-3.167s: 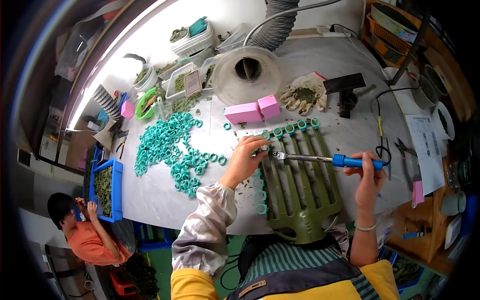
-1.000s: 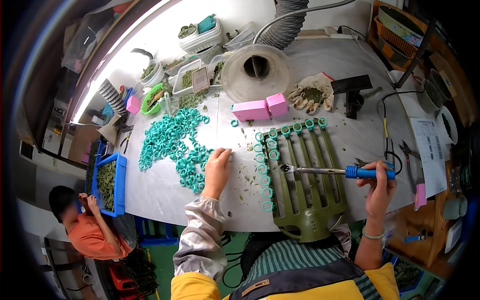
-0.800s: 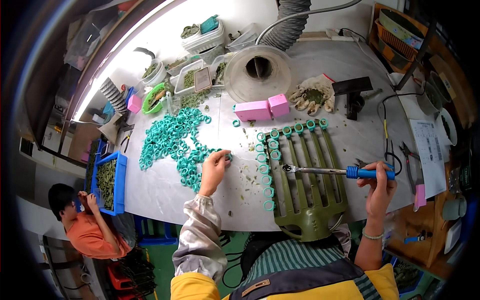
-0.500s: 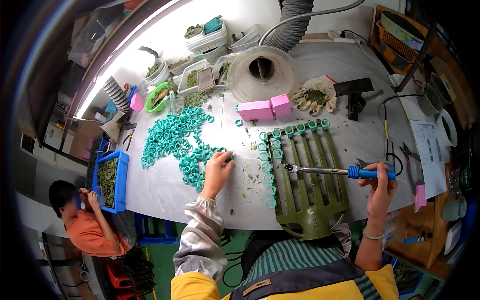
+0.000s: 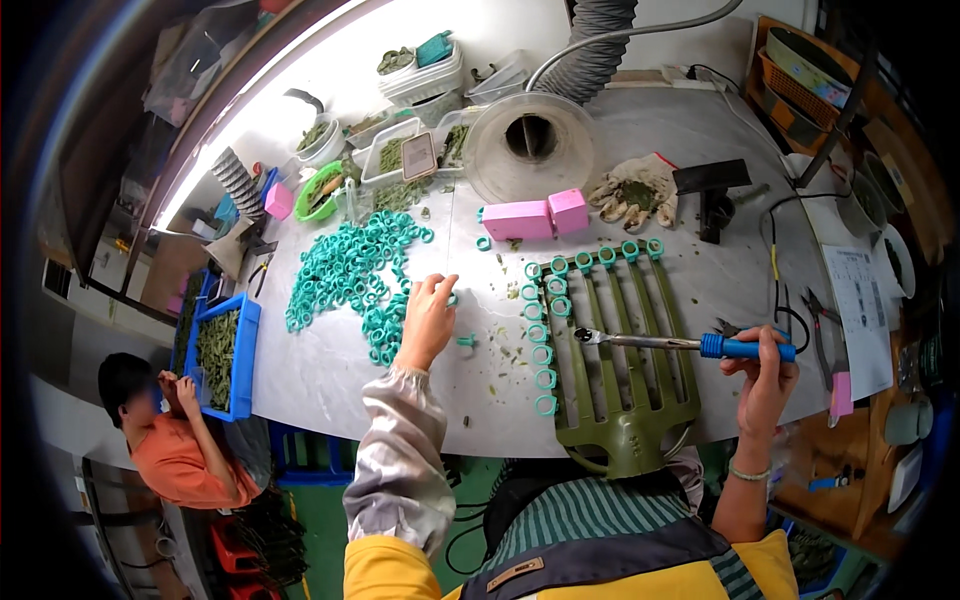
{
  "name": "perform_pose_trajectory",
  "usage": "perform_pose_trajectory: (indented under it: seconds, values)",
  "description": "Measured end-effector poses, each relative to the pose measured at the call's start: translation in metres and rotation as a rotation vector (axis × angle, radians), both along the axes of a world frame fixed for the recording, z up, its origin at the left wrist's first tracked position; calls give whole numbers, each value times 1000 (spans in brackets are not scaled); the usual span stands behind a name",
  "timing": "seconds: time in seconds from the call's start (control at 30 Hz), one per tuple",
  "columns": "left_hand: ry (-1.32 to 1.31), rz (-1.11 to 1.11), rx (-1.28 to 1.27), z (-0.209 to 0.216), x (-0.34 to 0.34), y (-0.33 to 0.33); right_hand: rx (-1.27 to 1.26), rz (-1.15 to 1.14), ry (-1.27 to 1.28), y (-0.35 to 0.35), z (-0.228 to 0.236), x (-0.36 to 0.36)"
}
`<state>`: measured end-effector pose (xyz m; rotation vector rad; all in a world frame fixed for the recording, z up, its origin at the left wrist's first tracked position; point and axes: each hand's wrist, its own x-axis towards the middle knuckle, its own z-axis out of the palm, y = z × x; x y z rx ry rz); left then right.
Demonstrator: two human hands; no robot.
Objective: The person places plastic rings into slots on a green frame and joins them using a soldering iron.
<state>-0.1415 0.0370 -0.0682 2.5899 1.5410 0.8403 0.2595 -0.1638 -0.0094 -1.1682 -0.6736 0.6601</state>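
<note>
My left hand (image 5: 429,322) is over the right edge of a pile of small teal rings (image 5: 350,268), its fingers bent and slightly apart. A ring sits by its fingertips, and a loose teal ring (image 5: 466,341) lies to its right. My right hand (image 5: 763,375) is wrapped around the blue handle of a soldering iron (image 5: 740,347). The iron's metal tip points left, over a dark green fork-shaped frame (image 5: 627,425) with several long bars. Teal rings stand in a row along the frame's left side and on the bars' far ends.
Pink blocks (image 5: 517,220), a stained glove (image 5: 635,193) and a black stand (image 5: 712,195) lie beyond the frame. A clear funnel (image 5: 495,165) stands behind them. Pliers (image 5: 820,312) and a paper sheet (image 5: 858,315) are at right. At left, another person (image 5: 190,450) sits by a blue crate (image 5: 250,360).
My left hand has moved slightly away from me and its fingers have lifted and parted. A teal ring now lies separate to its right. My right hand keeps the iron nearly still.
</note>
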Motion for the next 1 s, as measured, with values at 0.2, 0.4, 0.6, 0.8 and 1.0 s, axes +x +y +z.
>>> perform_pose_trajectory:
  seconds: [0.2,0.4,0.6,0.8,1.0]
  values:
    - [42,80,-200,-9,-8,7,3,-12,-11,-2,1,2]
    - [-237,162,-273,-2,-10,-20,-8,-4,-1,-3,0,4]
    - [-643,-181,-644,46,59,-61,-19,-9,3,-3,-3,6]
    - [-324,-361,-309,36,108,-77,-10,44,-5,-1,-10,-1]
    - [-251,-404,-291,19,121,-69,15,98,9,7,-25,-10]
